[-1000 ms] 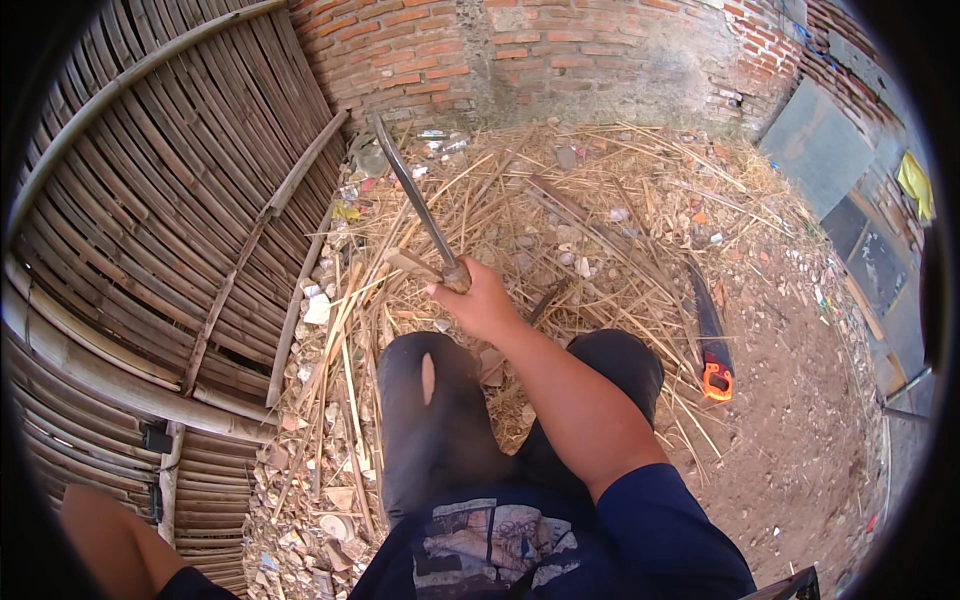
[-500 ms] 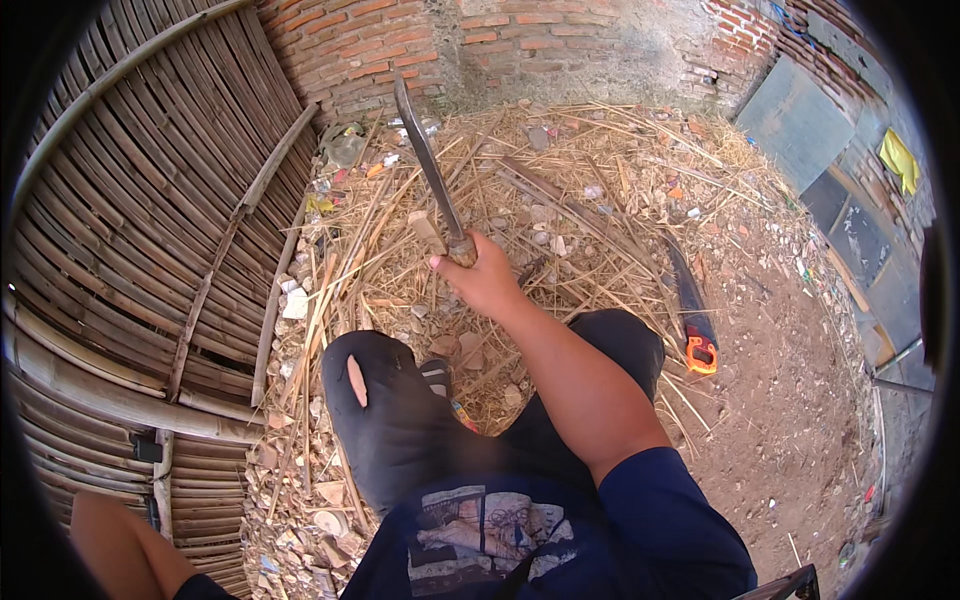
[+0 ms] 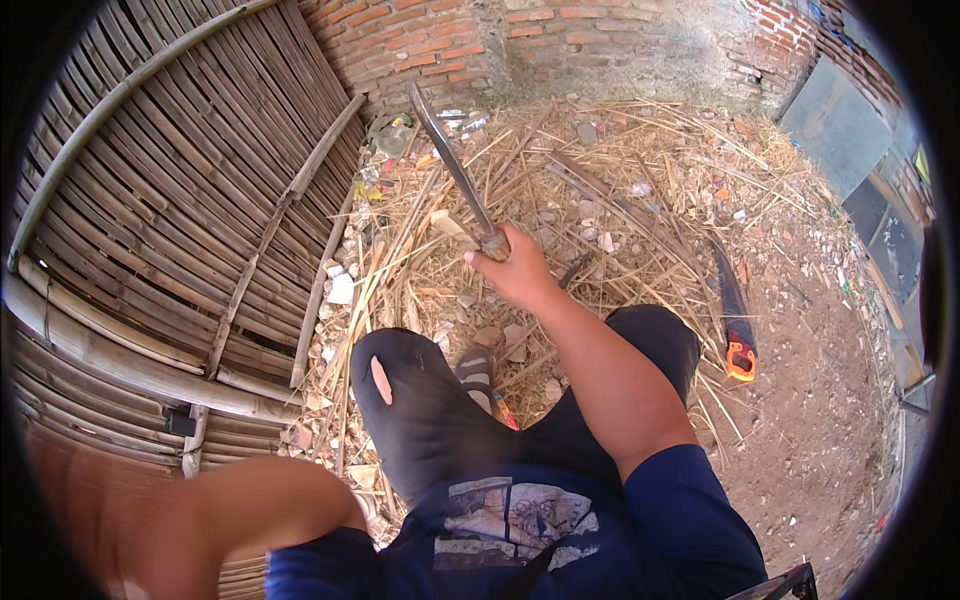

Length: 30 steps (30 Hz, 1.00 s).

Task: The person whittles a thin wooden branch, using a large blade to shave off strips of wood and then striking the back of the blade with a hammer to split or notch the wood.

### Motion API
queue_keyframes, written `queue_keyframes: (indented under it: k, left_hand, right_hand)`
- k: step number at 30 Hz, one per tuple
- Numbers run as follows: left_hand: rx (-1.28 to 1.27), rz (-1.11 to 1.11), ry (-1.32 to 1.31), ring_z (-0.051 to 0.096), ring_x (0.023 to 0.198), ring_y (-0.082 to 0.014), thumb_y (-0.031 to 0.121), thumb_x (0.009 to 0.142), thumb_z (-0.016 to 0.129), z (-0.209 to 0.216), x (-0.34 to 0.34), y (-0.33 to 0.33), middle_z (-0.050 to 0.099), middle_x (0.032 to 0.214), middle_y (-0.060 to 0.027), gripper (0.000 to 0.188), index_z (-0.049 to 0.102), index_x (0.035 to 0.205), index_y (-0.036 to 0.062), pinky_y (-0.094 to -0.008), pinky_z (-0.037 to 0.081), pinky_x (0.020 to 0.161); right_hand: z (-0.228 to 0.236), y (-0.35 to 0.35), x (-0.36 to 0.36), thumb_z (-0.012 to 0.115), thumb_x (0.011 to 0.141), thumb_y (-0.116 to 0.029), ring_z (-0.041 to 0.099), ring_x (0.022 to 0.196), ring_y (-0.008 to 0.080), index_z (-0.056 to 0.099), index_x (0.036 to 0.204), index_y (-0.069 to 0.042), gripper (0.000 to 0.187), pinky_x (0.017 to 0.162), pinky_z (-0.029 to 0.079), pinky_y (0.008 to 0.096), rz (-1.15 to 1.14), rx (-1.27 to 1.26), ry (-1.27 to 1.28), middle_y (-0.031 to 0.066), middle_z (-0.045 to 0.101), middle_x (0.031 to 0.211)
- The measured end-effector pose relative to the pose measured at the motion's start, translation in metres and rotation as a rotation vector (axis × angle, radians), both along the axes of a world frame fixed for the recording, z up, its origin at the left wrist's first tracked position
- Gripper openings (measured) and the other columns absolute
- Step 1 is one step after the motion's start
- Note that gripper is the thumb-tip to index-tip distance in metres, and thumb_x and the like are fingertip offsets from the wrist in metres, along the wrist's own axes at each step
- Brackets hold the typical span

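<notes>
Metal machete is in the right hand, blade angled up and left over the straw, same grip as a second ago. Right fingers are wrapped round the handle. Pale wood piece sits by the thumb and has travelled with the hand; can't tell if it's gripped too. Main change is on the left: left arm has swung in at the lower corner, now large and motion-blurred. Left hand can't be made out, so no call on its fingers. Knees have parted: left foot in striped footwear now shows between them. View has shifted, but the hand saw lies in the same spot on the ground, right of the right knee. Net: tool side unchanged, left side moving; only the right hand is seen on the machete. Text check: faded print on the shirt, no words I can make out; litter by the brick wall too small; saw and blade show no legible marking.
</notes>
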<state>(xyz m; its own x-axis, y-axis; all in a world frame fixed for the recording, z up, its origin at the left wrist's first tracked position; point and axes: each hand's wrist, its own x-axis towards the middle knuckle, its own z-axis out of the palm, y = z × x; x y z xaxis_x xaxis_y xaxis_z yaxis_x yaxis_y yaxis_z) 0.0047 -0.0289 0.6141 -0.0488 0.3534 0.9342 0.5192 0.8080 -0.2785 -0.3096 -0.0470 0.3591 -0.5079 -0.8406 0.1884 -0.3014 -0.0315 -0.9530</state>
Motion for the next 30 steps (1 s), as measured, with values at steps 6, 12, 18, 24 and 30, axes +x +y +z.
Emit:
queue_keyframes:
  k: [6, 12, 18, 24, 30]
  left_hand:
    - [0.840, 0.350, -0.511, 0.064, 0.109, -0.0193, 0.009, 0.084, 0.080, -0.144, -0.137, -0.080, 0.063, 0.128, -0.0109, 0.048, 0.062, 0.128, 0.0043, -0.0345, 0.052, 0.091]
    - [0.821, 0.305, -0.458, 0.068, 0.085, -0.0169, 0.003, 0.089, 0.076, -0.185, -0.175, -0.092, 0.073, 0.103, -0.0123, 0.017, 0.072, 0.104, -0.0017, -0.0302, 0.055, 0.077]
    - [0.773, 0.528, -0.228, 0.067, 0.077, -0.0171, 0.004, 0.085, 0.079, -0.182, -0.201, -0.106, 0.070, 0.084, -0.0096, 0.013, 0.069, 0.091, -0.0006, -0.0293, 0.053, 0.071]
    - [0.751, 0.550, -0.147, 0.065, 0.072, -0.0181, 0.005, 0.085, 0.079, -0.177, -0.224, -0.126, 0.068, 0.081, -0.0091, 0.014, 0.066, 0.088, 0.0000, -0.0299, 0.052, 0.069]
    - [0.743, 0.575, -0.198, 0.067, 0.074, -0.0190, 0.009, 0.085, 0.080, -0.167, -0.233, -0.127, 0.069, 0.081, -0.0091, 0.015, 0.068, 0.089, -0.0003, -0.0316, 0.053, 0.070]
  right_hand:
    - [-0.014, -0.003, -0.009, 0.081, 0.087, -0.027, 0.068, 0.086, 0.0231, 0.066, 0.111, 0.001, 0.040, 0.080, 0.052, 0.0380, -0.004, -0.134, 0.006, 0.0131, 0.072, 0.093]
    - [-0.013, -0.010, -0.016, 0.081, 0.086, -0.026, 0.070, 0.085, 0.0246, 0.066, 0.108, 0.002, 0.038, 0.080, 0.052, 0.0376, 0.034, -0.145, -0.005, 0.0144, 0.073, 0.093]
    - [0.013, 0.015, -0.030, 0.076, 0.090, -0.032, 0.069, 0.081, 0.0281, 0.064, 0.108, 0.002, 0.041, 0.074, 0.052, 0.0402, -0.095, 0.027, 0.172, 0.0151, 0.071, 0.088]
    - [0.083, 0.075, -0.021, 0.054, 0.101, -0.018, 0.054, 0.058, 0.0087, 0.054, 0.120, 0.001, 0.027, 0.056, 0.045, 0.0258, 0.231, -0.047, -0.271, 0.0009, 0.057, 0.074]
    - [0.097, 0.093, -0.007, 0.055, 0.102, -0.020, 0.055, 0.058, 0.0080, 0.054, 0.122, 0.002, 0.029, 0.054, 0.046, 0.0264, 0.252, -0.015, -0.246, 0.0005, 0.057, 0.075]
